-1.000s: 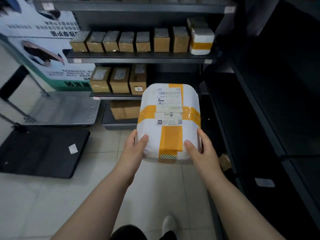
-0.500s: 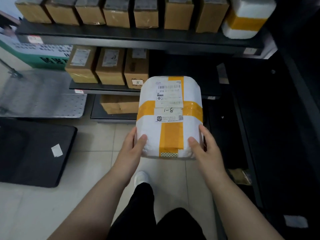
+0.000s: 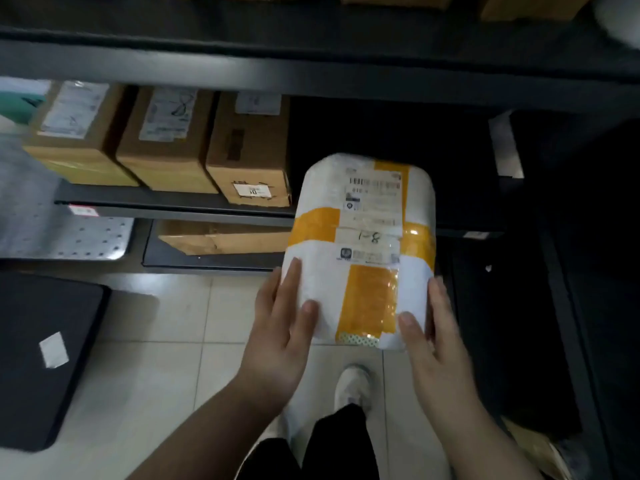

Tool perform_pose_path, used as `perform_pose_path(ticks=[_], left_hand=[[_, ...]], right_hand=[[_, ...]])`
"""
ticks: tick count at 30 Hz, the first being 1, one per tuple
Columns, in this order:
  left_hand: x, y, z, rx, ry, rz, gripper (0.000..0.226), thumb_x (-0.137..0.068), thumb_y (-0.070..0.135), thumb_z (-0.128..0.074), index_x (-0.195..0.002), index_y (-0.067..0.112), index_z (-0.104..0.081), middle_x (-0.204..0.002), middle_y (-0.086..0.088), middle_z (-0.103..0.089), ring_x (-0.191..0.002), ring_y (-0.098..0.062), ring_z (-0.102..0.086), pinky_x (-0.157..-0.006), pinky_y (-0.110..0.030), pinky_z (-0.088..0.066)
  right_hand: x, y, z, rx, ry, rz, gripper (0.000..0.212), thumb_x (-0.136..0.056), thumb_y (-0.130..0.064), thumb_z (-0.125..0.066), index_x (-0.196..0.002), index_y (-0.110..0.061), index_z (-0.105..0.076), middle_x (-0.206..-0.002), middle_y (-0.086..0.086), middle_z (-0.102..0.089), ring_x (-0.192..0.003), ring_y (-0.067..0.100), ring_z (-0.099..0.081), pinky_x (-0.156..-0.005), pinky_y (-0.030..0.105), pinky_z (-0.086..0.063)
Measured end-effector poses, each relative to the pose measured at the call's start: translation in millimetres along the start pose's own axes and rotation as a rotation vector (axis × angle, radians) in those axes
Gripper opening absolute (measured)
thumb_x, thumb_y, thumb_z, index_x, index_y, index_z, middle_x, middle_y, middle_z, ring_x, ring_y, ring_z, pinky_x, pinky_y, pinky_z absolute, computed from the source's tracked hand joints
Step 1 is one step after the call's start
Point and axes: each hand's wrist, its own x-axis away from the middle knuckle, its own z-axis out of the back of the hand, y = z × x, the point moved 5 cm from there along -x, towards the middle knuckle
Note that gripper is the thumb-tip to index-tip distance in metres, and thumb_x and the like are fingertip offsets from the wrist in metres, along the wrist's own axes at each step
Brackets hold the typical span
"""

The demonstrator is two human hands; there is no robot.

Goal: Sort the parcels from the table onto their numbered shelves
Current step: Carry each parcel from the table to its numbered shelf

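While both hands grip, parcel [image 3: 360, 244] upright, long axis toward shelf [image 3: 173, 206].

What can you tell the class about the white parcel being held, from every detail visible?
The white parcel is a rounded, plastic-wrapped bundle crossed by orange tape lengthwise and widthwise. Printed labels with a barcode sit on its upper face, with "1-8" handwritten at the middle. It is held tilted, top end toward the dark shelf. The left hand and right hand grip its lower corners, thumbs on top.
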Motion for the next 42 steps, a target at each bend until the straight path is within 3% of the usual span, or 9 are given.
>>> perform_pose_path(ticks=[4, 10, 16, 19, 21, 23, 26, 33, 42], left_hand=[[-53.5, -18.7, -20.2, -0.026, 0.028, -0.035, 0.054, -0.098, 0.05, -0.034, -0.149, 0.038, -0.019, -0.153, 0.003, -0.019, -0.132, 0.006, -0.021, -0.107, -0.011, -0.02], [-102.9, -25.0, -32.6, -0.087, 0.024, -0.05, 0.064, -0.096, 0.051, -0.033, -0.153, 0.035, -0.009, -0.154, -0.001, -0.017, -0.122, -0.006, -0.03, -0.081, -0.005, -0.029], [-149.3, -14.3, -31.9, -0.213, 0.02, -0.107, 0.062, -0.1, 0.046, -0.03, -0.154, 0.029, -0.004, -0.158, -0.009, -0.013, -0.139, -0.028, -0.029, -0.101, -0.033, -0.038], [-142.2, -13.3, -33.0, -0.234, 0.017, -0.131, 0.061, -0.102, 0.045, -0.022, -0.155, 0.022, 0.001, -0.161, -0.004, -0.008, -0.146, -0.022, -0.015, -0.115, -0.044, -0.029], [-124.0, -16.3, -35.3, -0.317, 0.009, -0.115, 0.062, -0.101, 0.049, -0.016, -0.153, 0.025, 0.007, -0.162, 0.002, 0.004, -0.148, -0.011, 0.002, -0.118, -0.034, -0.01], [-102.7, -12.9, -37.6, -0.504, -0.007, -0.186, 0.06, -0.101, 0.05, -0.012, -0.15, 0.024, 0.01, -0.16, 0.004, 0.011, -0.146, -0.007, 0.012, -0.117, -0.026, 0.001], [-86.7, -2.4, -48.3, -0.773, -0.066, -0.395, 0.063, -0.1, 0.047, -0.014, -0.152, 0.014, 0.002, -0.159, -0.001, 0.007, -0.148, -0.014, 0.009, -0.12, -0.032, 0.003], [-127.1, 13.5, -47.7, -0.917, -0.09, -0.321, 0.067, -0.095, 0.051, 0.004, -0.151, 0.016, 0.009, -0.155, 0.001, 0.02, -0.144, -0.013, 0.019, -0.117, -0.034, 0.012], [-182.0, 27.7, -44.9, -1.05, -0.06, -0.287, 0.064, -0.102, 0.045, -0.012, -0.151, 0.013, 0.014, -0.16, -0.005, 0.017, -0.146, -0.016, 0.016, -0.115, -0.031, 0.013]], right_hand=[[-73.9, 8.8, -11.5, 0.156, -0.105, 0.167, 0.058, -0.09, -0.059, -0.044, -0.143, -0.044, -0.028, -0.152, -0.022, -0.025, -0.14, -0.003, -0.022, -0.118, 0.036, -0.023], [-135.1, 12.6, -21.9, 0.189, -0.183, 0.194, 0.049, -0.099, -0.036, -0.045, -0.138, -0.048, -0.018, -0.157, -0.013, -0.019, -0.137, 0.0, -0.025, -0.111, 0.021, -0.023], [-172.1, 6.2, -30.3, 0.246, -0.185, 0.13, 0.054, -0.099, -0.046, -0.033, -0.148, -0.047, -0.01, -0.158, -0.013, -0.015, -0.138, 0.013, -0.03, -0.112, 0.036, -0.029], [-159.9, -3.6, -28.0, 0.392, -0.089, 0.208, 0.057, -0.102, -0.04, -0.029, -0.15, -0.036, 0.002, -0.16, -0.01, -0.001, -0.145, 0.013, -0.014, -0.112, 0.026, -0.02], [-139.7, -15.5, -30.1, 0.505, -0.066, 0.35, 0.055, -0.103, -0.036, -0.026, -0.146, -0.031, 0.008, -0.158, -0.009, 0.006, -0.146, 0.011, -0.001, -0.115, 0.027, -0.013], [-119.9, -20.9, -34.8, 0.649, -0.075, 0.505, 0.055, -0.1, -0.037, -0.022, -0.145, -0.021, 0.004, -0.151, -0.008, 0.006, -0.143, 0.01, 0.001, -0.117, 0.029, -0.008], [-107.7, -19.0, -42.9, 0.876, -0.115, 0.594, 0.06, -0.096, -0.033, -0.023, -0.148, -0.006, -0.009, -0.15, -0.001, -0.001, -0.143, 0.015, -0.006, -0.117, 0.04, -0.011], [-152.7, -25.5, -47.7, 1.207, -0.315, 0.369, 0.08, -0.094, -0.008, -0.04, -0.148, -0.017, 0.018, -0.157, 0.0, 0.024, -0.139, 0.008, 0.025, -0.111, 0.028, 0.016], [-197.2, -55.5, -61.8, 1.16, -0.252, 0.412, 0.077, -0.094, 0.0, -0.039, -0.151, -0.016, 0.011, -0.159, 0.002, 0.017, -0.145, 0.016, 0.017, -0.115, 0.03, 0.007]])
